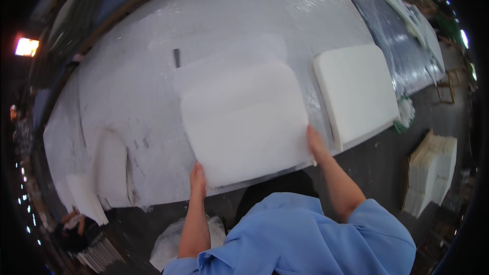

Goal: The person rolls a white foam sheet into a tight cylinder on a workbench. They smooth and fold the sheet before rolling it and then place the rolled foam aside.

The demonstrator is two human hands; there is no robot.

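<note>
A white, rounded-corner foam pad (244, 127) lies in front of me, on top of a thin white sheet (232, 51) that shows past its far edge. My left hand (197, 179) is closed on the pad's near left corner, thumb pointing up along the side. On the opposite side, my right hand (317, 145) grips the right edge, its fingers partly hidden below. A similar thick white pad (356, 94) sits to the right of my right hand.
The large table (147, 35) is wrapped in clear film. A dark strip (177, 58) lies beyond the pad. White sheet pieces (109, 168) rest at the left end, near another person (71, 226). Stacked white pieces (430, 173) stand on the floor at right; a plastic bag (178, 237) is below.
</note>
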